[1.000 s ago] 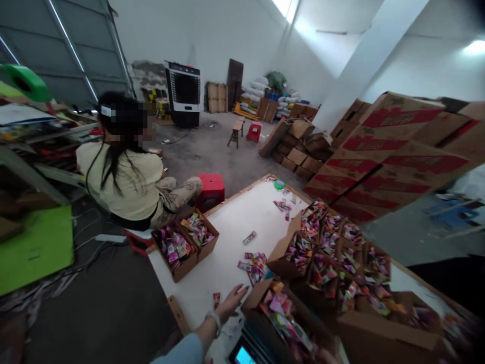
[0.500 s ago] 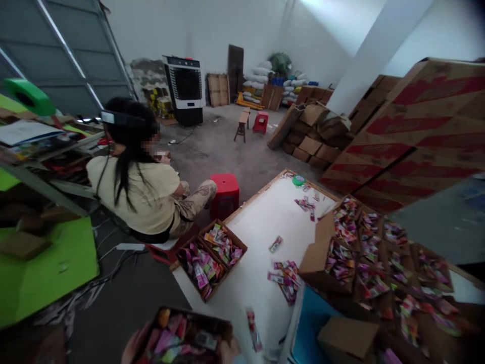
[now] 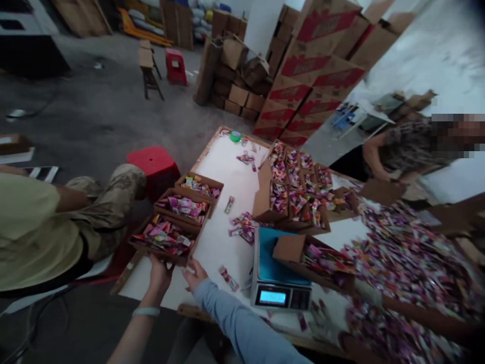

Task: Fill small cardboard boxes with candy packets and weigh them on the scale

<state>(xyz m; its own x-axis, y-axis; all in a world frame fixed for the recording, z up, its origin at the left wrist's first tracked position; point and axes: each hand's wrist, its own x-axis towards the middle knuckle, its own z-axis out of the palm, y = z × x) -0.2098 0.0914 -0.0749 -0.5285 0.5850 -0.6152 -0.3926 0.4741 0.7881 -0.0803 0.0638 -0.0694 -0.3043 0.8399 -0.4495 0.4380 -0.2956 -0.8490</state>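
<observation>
My left hand is closed on the near side of a cardboard box of wrapped sticks, its thumb and fingers against the lower edge. My right hand grips the same box at its near right corner. The box stands at the left edge of the white table, right in front of two similar filled boxes. Loose sticks lie to the right of them.
A scale carries a filled box. Behind it stand several filled boxes. Gloved hands reach in beside a large stick pile. One person sits left, another stands right. A red stool is beyond the table.
The view has swung right and down. The box in my hands has moved forward to the table, beside the two filled boxes. The scale, the stick pile and a second person have come into view.
</observation>
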